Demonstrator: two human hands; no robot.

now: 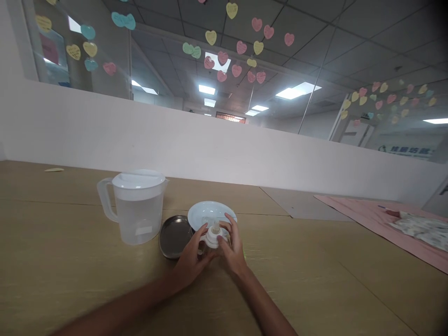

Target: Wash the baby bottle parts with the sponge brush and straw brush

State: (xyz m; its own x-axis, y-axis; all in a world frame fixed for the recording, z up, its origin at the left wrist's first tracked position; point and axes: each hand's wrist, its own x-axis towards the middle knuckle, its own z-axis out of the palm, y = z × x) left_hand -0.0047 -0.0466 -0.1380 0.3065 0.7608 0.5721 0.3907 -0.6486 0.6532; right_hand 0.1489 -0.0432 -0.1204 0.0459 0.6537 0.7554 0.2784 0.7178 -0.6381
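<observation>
Both my hands meet around a small bottle with a white collar and a clear teat (pixel 214 235), held upright in front of a white bowl (pixel 206 208). My left hand (pixel 193 254) grips it from the left, low on its body. From the right, my right hand (pixel 233 245) has its fingers and thumb on the white collar. Much of the bottle's body is hidden by the hands. A dark metal tray (pixel 174 237) lies just left of my left hand. Left of the tray stands a clear lidded jug (pixel 140 210) holding water.
The wooden table (pixel 301 280) meets a low white wall (pixel 210 149) below glass with heart-shaped notes. At the right lie a grey sheet (pixel 308 205), a pink cloth (pixel 371 217) and a patterned fabric (pixel 423 229). A pale slip (pixel 54 170) is at the far left.
</observation>
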